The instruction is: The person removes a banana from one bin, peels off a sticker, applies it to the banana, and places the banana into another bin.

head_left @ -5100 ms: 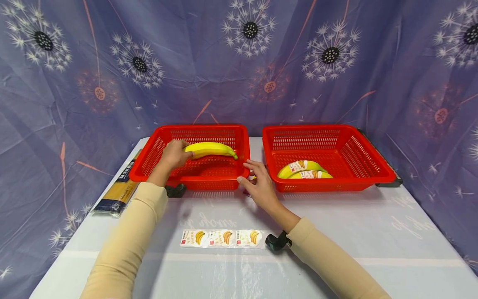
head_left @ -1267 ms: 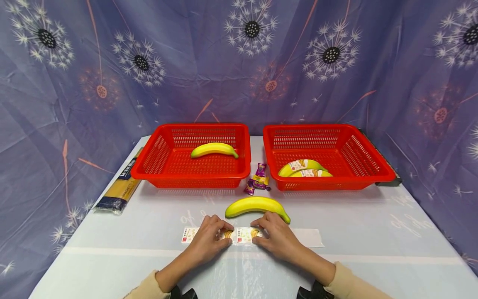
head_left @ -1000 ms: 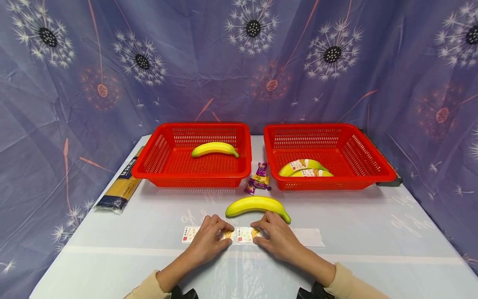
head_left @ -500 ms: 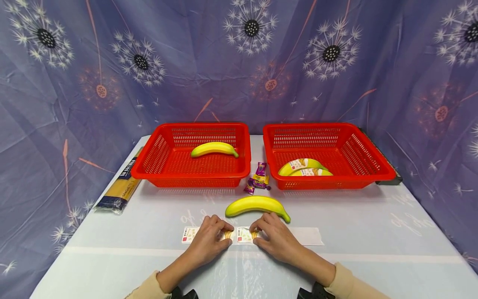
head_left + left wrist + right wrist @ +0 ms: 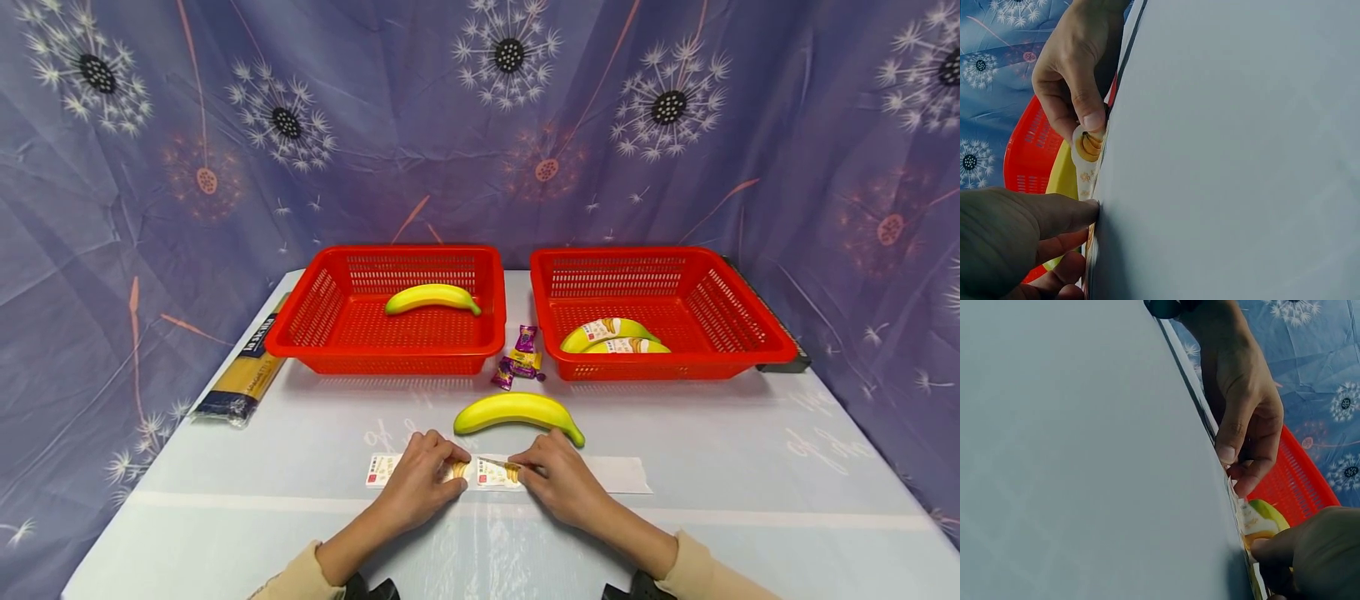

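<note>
On the table lies a strip of banana stickers (image 5: 381,471), its bare white backing (image 5: 618,475) stretching to the right. My left hand (image 5: 422,477) holds the strip down, thumb and forefinger at its edges. My right hand (image 5: 562,479) pinches the right end of a banana sticker (image 5: 497,472), whose upper edge is lifted and tilted off the backing. In the left wrist view that sticker (image 5: 1088,150) stands raised under the right thumb. Just behind the strip is a yellow banana (image 5: 517,410), its stem end near the right hand's knuckles.
A left red basket (image 5: 390,364) holds one banana (image 5: 432,297). A right red basket (image 5: 675,367) holds two bananas (image 5: 607,333) with stickers on them. Between them lie small wrapped candies (image 5: 522,358). A spaghetti packet (image 5: 243,379) lies at the left table edge.
A banana was laid on the table behind the strip, and both hands came down to the strip. In the last half second my right hand has lifted the sticker's edge, shifting slightly right.
</note>
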`<state>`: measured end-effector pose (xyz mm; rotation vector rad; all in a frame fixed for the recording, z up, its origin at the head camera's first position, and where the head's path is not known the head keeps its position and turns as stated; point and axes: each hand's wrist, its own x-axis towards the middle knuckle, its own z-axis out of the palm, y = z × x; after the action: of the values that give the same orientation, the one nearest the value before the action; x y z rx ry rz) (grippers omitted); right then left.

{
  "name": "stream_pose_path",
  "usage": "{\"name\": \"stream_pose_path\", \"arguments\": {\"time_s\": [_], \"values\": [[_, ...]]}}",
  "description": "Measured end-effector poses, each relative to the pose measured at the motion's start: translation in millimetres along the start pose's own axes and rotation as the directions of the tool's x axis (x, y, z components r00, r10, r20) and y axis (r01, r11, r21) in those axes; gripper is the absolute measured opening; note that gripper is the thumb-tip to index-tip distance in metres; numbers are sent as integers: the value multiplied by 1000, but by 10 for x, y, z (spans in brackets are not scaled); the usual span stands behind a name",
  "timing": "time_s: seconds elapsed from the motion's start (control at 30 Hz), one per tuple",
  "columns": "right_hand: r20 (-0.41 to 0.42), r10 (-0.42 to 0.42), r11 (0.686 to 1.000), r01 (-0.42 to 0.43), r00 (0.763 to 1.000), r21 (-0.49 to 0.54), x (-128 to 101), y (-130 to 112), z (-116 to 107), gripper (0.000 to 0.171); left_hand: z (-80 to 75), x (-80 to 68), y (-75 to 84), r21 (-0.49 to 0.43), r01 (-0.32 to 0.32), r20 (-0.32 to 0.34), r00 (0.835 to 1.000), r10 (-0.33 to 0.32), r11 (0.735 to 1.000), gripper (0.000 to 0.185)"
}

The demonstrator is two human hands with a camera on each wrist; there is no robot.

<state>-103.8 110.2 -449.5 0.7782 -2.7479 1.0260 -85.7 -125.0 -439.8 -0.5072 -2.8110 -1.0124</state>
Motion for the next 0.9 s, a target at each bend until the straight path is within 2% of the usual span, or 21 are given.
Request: {"name": "stream_pose_path", "arguments": {"time_s": [0.27, 0.43, 0.67, 0.8, 0.9], "values": [[-15, -14, 988, 16, 1000, 151, -23, 68, -4, 9, -6, 6, 4, -6, -12, 2, 1000, 12, 1000, 22], [-37, 38, 969, -28, 999, 246, 5, 51, -68, 4, -7, -1, -2, 6, -19, -2, 1000, 19, 1000, 23], [-205, 103, 982, -67, 973, 179, 195, 37, -272, 10, -19, -6, 9, 84, -55, -14, 998, 56, 995, 23], [-216, 215, 967, -177, 953, 181, 369, 66, -333, 12, -18, -4, 13, 93, -59, -13, 998, 61, 994, 23], [-190, 284, 951, -251, 940, 179, 480, 96, -330, 13, -10, -7, 14, 91, -71, -14, 997, 72, 993, 24]]}}
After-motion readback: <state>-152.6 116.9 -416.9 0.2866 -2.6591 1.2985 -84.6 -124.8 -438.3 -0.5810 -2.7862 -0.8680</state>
